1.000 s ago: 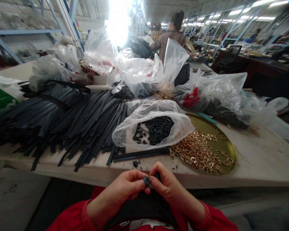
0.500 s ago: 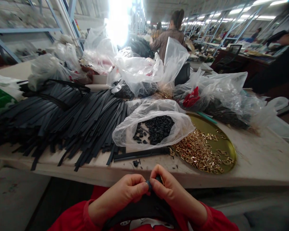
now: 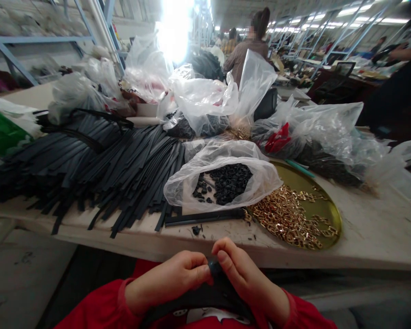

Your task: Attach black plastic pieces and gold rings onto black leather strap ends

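My left hand (image 3: 174, 276) is closed, with thumb and forefinger pinching the end of a black strap (image 3: 216, 267) above my lap. Curled round the strap from the other side is my right hand (image 3: 245, 272). Its thumb lies near the forefinger, and the inside of that hand is hidden. Beyond my hands, on the table (image 3: 226, 235), a flat black strap (image 3: 205, 218) lies sideways. An open clear plastic bag (image 3: 178, 189) holds many small black loops (image 3: 232, 180). Beside it a round gold tray (image 3: 332, 224) carries a heap of gold metal buckles (image 3: 281, 210).
Many long black straps (image 3: 133, 169) are piled on the left. Clear plastic bags (image 3: 205, 98) stand along the back, and more bags (image 3: 332, 123) lie at the right. Small black scraps (image 3: 196, 230) sit near the front edge. A person (image 3: 248, 55) stands farther off.
My right thumb has lifted and shifted away from my left fingertips. The gold edge seen by my right fingers earlier is out of sight. The view has shifted slightly.
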The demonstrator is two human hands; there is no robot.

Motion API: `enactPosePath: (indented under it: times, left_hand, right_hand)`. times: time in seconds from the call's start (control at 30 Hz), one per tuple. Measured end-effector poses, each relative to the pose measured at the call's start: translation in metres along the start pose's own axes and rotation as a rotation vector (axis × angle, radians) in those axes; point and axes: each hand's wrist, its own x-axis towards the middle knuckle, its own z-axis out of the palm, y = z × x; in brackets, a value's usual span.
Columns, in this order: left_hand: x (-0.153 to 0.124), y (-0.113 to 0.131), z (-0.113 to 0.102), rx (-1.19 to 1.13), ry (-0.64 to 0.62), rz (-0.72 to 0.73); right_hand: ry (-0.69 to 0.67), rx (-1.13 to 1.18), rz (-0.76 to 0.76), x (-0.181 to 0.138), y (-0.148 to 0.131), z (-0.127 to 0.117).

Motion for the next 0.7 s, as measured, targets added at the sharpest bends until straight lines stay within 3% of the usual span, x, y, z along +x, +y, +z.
enactPosePath:
  times: [0.17,0.3,0.53,0.7]
  left_hand:
    - [-0.002,-0.005,-0.001,-0.001,-0.057,0.017]
    - [0.001,-0.004,0.004,0.102,-0.035,0.056]
    - [-0.008,0.001,0.001,0.261,0.048,0.049]
    - [-0.009,0.001,0.003,0.205,0.005,0.003]
  right_hand:
    - [-0.037,-0.255,-0.123,-0.001,0.003,0.003]
    - [-0.078,-0.227,-0.195,-0.003,0.001,0.007]
    - [-0.05,-0.231,-0.095,-0.004,0.011,0.011]
    - [-0.055,-0.216,-0.094,-0.008,0.012,0.012]
